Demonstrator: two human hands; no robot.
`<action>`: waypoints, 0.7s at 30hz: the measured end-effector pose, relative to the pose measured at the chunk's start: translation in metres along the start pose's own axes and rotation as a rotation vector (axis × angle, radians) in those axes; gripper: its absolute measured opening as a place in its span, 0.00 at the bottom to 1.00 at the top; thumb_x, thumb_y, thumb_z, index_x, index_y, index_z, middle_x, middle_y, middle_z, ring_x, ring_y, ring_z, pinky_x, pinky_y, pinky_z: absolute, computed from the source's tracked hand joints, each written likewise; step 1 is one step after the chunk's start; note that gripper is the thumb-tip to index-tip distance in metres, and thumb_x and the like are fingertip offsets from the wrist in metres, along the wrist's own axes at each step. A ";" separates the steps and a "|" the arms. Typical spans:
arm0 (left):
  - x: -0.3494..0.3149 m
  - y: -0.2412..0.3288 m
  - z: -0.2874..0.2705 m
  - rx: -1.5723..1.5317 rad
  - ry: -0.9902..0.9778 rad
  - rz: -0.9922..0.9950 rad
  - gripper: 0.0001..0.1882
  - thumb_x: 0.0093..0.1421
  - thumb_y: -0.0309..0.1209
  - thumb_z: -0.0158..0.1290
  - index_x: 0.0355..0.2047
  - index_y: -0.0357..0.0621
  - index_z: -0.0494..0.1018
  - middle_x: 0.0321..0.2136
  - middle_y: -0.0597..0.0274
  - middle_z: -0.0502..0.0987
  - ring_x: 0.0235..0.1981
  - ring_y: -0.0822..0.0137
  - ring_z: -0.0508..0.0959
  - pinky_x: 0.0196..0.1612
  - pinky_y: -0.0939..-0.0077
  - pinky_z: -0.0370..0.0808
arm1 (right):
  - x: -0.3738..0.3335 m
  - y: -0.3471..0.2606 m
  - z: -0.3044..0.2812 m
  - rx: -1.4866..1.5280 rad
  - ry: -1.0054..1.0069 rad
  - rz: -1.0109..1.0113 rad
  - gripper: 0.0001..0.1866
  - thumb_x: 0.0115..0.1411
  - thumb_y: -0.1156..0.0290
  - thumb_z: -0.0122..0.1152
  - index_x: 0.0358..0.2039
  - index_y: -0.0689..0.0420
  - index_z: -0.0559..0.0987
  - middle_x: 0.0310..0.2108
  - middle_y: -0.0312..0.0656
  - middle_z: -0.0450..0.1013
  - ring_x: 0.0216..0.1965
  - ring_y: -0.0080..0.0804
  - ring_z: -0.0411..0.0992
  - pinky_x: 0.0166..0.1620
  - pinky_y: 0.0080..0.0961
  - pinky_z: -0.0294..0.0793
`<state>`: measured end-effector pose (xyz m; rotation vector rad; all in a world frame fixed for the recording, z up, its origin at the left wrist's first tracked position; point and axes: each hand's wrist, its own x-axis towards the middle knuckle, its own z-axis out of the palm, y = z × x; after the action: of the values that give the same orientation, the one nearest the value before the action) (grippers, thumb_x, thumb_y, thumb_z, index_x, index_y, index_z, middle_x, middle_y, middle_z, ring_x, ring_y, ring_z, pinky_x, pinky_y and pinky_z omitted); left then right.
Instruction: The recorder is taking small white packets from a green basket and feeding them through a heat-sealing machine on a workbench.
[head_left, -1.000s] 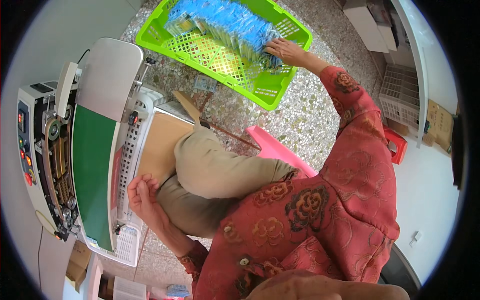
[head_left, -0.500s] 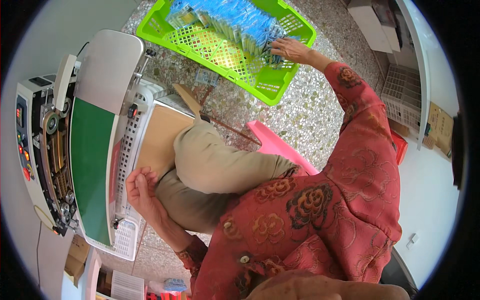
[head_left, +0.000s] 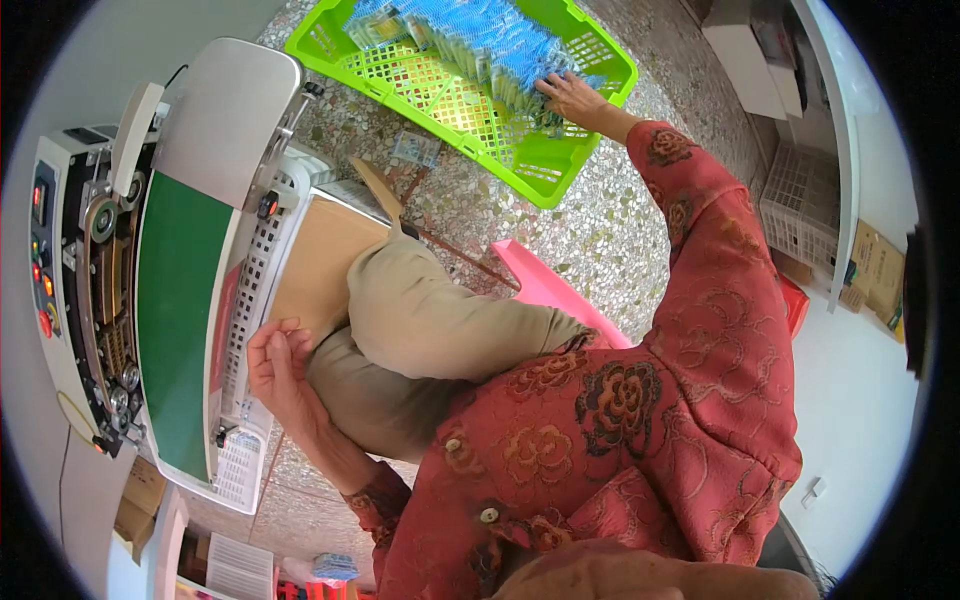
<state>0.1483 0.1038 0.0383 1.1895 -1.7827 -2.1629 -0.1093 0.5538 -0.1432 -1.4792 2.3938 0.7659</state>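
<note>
Machine with green belt, left of the green basket. Green basket, on speckled floor. Row of blue-netted packets, along the basket's far side. Left hand, well apart from the basket, loosely curled; fingertip contact indeterminable. Right hand, inside the basket at the row's right end; clamping indeterminable.

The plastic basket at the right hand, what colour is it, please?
The plastic basket is lime green; head view.
</note>
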 end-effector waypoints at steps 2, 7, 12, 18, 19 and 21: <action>-0.001 0.001 -0.001 -0.001 0.009 -0.010 0.08 0.58 0.27 0.46 0.36 0.35 0.68 0.31 0.58 0.73 0.28 0.73 0.73 0.32 0.84 0.72 | 0.002 -0.002 -0.002 -0.009 -0.002 0.020 0.06 0.48 0.68 0.51 0.26 0.46 0.77 0.49 0.38 0.58 0.49 0.32 0.57 0.45 0.29 0.61; -0.001 0.001 -0.001 -0.002 0.005 -0.025 0.09 0.58 0.27 0.46 0.37 0.35 0.68 0.32 0.58 0.73 0.29 0.73 0.73 0.33 0.84 0.72 | -0.002 0.004 -0.010 0.028 -0.060 0.028 0.06 0.48 0.69 0.51 0.26 0.50 0.77 0.51 0.39 0.57 0.52 0.33 0.56 0.50 0.32 0.59; 0.003 -0.003 -0.007 -0.001 -0.018 0.003 0.09 0.58 0.27 0.47 0.38 0.36 0.67 0.32 0.58 0.73 0.29 0.73 0.74 0.34 0.83 0.72 | -0.017 0.012 -0.036 0.074 0.091 0.057 0.06 0.48 0.69 0.52 0.25 0.50 0.77 0.54 0.37 0.55 0.55 0.33 0.53 0.53 0.32 0.57; 0.001 -0.004 0.009 0.160 -0.116 0.105 0.11 0.56 0.26 0.48 0.40 0.36 0.66 0.35 0.57 0.72 0.37 0.70 0.72 0.42 0.80 0.69 | -0.024 0.032 -0.088 0.263 0.151 0.206 0.08 0.48 0.65 0.55 0.24 0.55 0.76 0.36 0.44 0.70 0.38 0.40 0.68 0.40 0.36 0.67; -0.001 -0.002 0.017 0.252 -0.165 0.160 0.13 0.56 0.26 0.49 0.41 0.36 0.66 0.37 0.57 0.72 0.40 0.69 0.71 0.45 0.78 0.67 | -0.023 0.033 -0.105 0.435 -0.026 0.329 0.11 0.48 0.62 0.57 0.24 0.57 0.76 0.28 0.47 0.72 0.30 0.42 0.71 0.34 0.37 0.70; -0.001 -0.005 0.029 0.270 -0.359 0.288 0.18 0.54 0.28 0.52 0.44 0.35 0.64 0.42 0.55 0.69 0.47 0.66 0.68 0.51 0.75 0.63 | -0.020 0.037 -0.140 0.491 0.025 0.253 0.16 0.46 0.63 0.59 0.32 0.61 0.73 0.22 0.51 0.70 0.23 0.50 0.69 0.28 0.38 0.67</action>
<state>0.1334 0.1289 0.0352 0.5488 -2.2835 -2.1121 -0.1213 0.5066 -0.0053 -1.0106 2.5667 0.1717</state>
